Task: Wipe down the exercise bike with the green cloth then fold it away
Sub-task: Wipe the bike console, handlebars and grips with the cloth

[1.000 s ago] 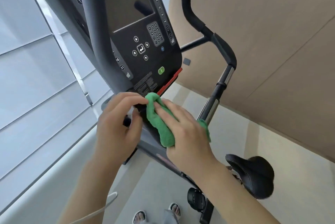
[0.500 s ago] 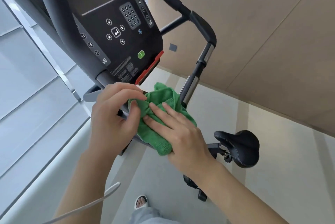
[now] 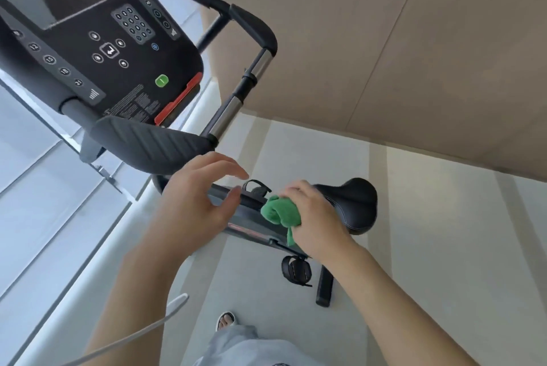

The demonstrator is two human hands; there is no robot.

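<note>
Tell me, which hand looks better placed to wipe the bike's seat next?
Probably the right hand: it already holds the bunched green cloth right beside the seat. The left hand is open and empty.

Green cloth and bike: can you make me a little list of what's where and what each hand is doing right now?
green cloth: bunched up, gripped in the right hand
right hand: fingers curled round the cloth, in front of the saddle
left hand: open, fingers relaxed, holding nothing
saddle: black, partly hidden behind the right hand
console: dark screen, round buttons, one green button
pedal: black, low down below the right hand
cloth folded: not yet
</note>
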